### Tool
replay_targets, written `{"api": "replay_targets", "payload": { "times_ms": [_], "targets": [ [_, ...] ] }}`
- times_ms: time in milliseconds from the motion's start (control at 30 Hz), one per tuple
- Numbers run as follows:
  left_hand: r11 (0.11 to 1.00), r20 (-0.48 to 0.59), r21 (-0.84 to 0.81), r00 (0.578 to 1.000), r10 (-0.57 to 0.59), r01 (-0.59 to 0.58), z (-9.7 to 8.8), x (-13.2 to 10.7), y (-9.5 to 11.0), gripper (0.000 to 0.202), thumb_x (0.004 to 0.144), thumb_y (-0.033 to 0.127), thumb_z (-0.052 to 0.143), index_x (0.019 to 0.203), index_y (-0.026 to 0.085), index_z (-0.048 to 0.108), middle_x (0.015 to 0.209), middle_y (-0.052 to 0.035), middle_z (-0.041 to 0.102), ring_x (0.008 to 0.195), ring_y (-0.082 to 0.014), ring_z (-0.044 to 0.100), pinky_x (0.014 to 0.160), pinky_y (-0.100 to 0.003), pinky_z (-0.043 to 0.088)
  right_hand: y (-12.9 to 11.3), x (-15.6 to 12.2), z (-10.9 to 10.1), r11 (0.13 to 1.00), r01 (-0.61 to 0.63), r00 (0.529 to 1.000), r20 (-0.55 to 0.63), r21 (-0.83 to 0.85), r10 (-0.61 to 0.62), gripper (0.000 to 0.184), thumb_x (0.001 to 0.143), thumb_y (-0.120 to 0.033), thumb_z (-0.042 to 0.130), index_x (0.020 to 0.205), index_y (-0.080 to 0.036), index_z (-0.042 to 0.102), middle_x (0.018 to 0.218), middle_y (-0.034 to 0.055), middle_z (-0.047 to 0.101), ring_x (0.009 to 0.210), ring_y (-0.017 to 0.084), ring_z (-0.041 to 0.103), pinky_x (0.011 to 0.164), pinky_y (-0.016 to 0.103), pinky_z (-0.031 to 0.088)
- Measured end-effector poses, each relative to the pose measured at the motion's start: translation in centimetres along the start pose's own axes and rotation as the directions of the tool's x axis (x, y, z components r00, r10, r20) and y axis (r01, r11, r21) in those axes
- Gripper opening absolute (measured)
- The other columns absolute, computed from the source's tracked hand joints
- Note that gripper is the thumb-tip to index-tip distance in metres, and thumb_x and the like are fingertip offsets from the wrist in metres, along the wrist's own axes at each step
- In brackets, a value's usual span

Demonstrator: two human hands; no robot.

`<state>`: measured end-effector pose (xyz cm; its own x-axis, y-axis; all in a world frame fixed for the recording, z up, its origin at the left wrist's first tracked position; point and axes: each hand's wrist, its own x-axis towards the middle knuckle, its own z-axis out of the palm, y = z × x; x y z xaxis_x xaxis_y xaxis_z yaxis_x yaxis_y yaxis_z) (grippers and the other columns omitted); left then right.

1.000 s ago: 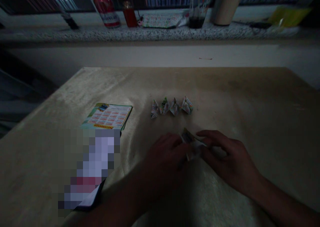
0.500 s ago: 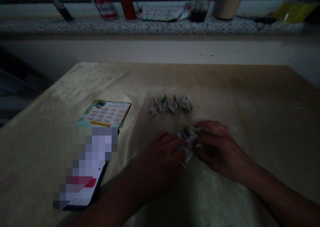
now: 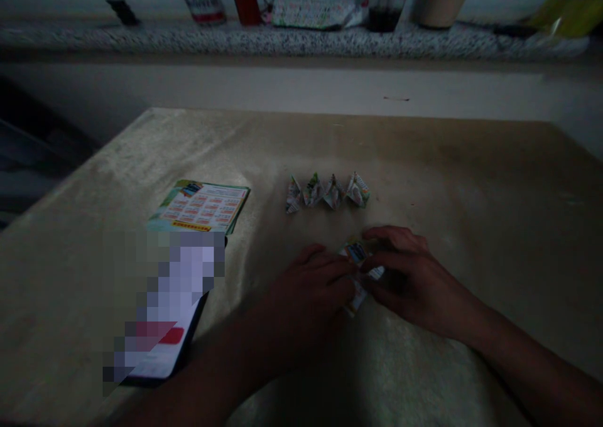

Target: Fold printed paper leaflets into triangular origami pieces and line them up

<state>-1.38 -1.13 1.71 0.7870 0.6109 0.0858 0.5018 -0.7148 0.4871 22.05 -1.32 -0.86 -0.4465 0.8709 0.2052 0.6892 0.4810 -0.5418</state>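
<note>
A small piece of printed paper (image 3: 357, 252), partly folded, lies on the table between my hands. My left hand (image 3: 313, 282) presses on its left side, fingers bent and close together. From the right, my right hand (image 3: 414, 273) pinches the paper's right part between thumb and fingers, and a white printed flap shows beneath those fingers. Much of the paper is hidden by both hands. Just beyond them several small folded paper shapes (image 3: 358, 191) with pointed tips stand in a row.
A stack of calendar-printed paper sheets (image 3: 202, 207) lies on the left of the table (image 3: 452, 169). Nearer, beside my left forearm, is a phone (image 3: 157, 364) with a lit, partly blurred screen. Bottles, a cup (image 3: 384, 19) and a packet (image 3: 308, 12) stand along the stone sill (image 3: 264, 43).
My right fingers have shifted slightly over the paper, and its right flap now shows more white beneath them. My left hand stays pressed on it. The whole view has tilted a little.
</note>
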Motion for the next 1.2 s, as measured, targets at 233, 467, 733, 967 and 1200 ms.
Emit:
{"api": "replay_targets", "payload": {
  "times_ms": [233, 467, 733, 967, 1200],
  "targets": [
    [0.999, 0.02, 0.01, 0.999, -0.039, 0.038, -0.7, 0.2, 0.2, 0.016, 0.101, 0.022, 0.053, 0.1, 0.019, 0.069, 0.105, -0.0034, 0.069, 0.101, -0.0213, 0.06, 0.105, -0.044, 0.037, -0.4, 0.1, -0.1, 0.999, -0.04, 0.999, 0.011, 0.001, 0.04, 0.017, 0.083, -0.019, 0.071, 0.096, -0.029, 0.075, 0.131, 0.0083, 0.061, 0.127, 0.031, 0.054, 0.101, 0.053, 0.04],
    [0.958, -0.078, -0.017, 0.955, -0.286, 0.285, 0.4, 0.4, 0.3, 0.018, 0.097, 0.022, 0.056, 0.094, 0.019, 0.074, 0.104, -0.0073, 0.064, 0.104, -0.0265, 0.055, 0.098, -0.051, 0.04, -0.3, 0.0, 0.0, 0.999, -0.048, 0.999, 0.016, -0.015, 0.048, 0.018, 0.083, -0.018, 0.071, 0.096, -0.029, 0.076, 0.131, 0.0083, 0.061, 0.127, 0.031, 0.054, 0.1, 0.052, 0.041],
    [0.913, -0.124, -0.023, 0.905, -0.408, 0.408, 1.2, 0.4, 0.2, 0.017, 0.093, 0.022, 0.059, 0.091, 0.018, 0.076, 0.128, -0.0137, 0.054, 0.122, -0.0343, 0.049, 0.101, -0.059, 0.04, -0.9, 0.0, -0.4, 0.999, -0.029, 0.999, 0.045, -0.031, 0.03, 0.017, 0.083, -0.015, 0.068, 0.093, -0.027, 0.075, 0.129, 0.0096, 0.059, 0.125, 0.034, 0.054, 0.098, 0.056, 0.044],
    [0.935, -0.067, -0.008, 0.933, -0.355, 0.355, 0.4, 0.1, -0.4, 0.015, 0.095, 0.025, 0.06, 0.097, 0.02, 0.074, 0.143, -0.0143, 0.048, 0.139, -0.0347, 0.04, 0.11, -0.059, 0.036, -2.1, -0.2, -0.2, 0.988, -0.075, 0.993, 0.099, 0.136, 0.062, 0.04, 0.087, -0.012, 0.065, 0.123, -0.029, 0.067, 0.137, 0.0101, 0.049, 0.115, 0.024, 0.061, 0.094, 0.039, 0.057],
    [0.927, -0.1, 0.066, 0.927, -0.361, 0.369, 1.0, 0.4, -0.1, 0.016, 0.097, 0.023, 0.055, 0.097, 0.016, 0.069, 0.147, -0.019, 0.045, 0.143, -0.0365, 0.036, 0.112, -0.061, 0.034, -1.7, -0.8, 0.4, 0.995, -0.061, 0.996, 0.058, -0.072, 0.066, 0.036, 0.083, -0.02, 0.069, 0.118, -0.025, 0.068, 0.143, 0.0142, 0.044, 0.13, 0.036, 0.048, 0.105, 0.056, 0.048]
  ]
}}
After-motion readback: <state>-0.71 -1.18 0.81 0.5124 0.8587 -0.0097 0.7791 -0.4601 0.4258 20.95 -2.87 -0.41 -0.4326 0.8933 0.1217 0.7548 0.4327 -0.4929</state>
